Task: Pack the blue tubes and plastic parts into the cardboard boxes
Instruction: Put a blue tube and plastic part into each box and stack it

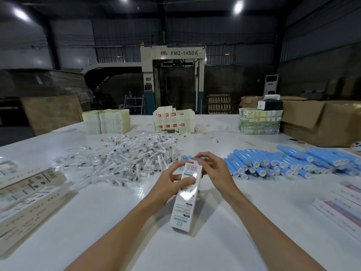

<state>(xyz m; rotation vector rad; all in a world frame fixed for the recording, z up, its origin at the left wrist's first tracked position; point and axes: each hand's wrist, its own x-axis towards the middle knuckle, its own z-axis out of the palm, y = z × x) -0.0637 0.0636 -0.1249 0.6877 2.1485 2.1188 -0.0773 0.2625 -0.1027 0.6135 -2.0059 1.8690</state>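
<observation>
Evidently early on, the left grip [172,178] pinches one slim cardboard box [185,200] while the right grip [213,169] pinches its top flap, with heaps of blue tubes [283,163] and plastic parts [127,155] lying unpacked on the surface [117,222].

The grey machine [172,55] beyond the table's [97,222] far edge bears "FMZ-1450A" beside a red logo [164,53] on its top panel, while the white carton [187,194] near the front edge shows a barcode [191,168] and print too blurred to read.
</observation>
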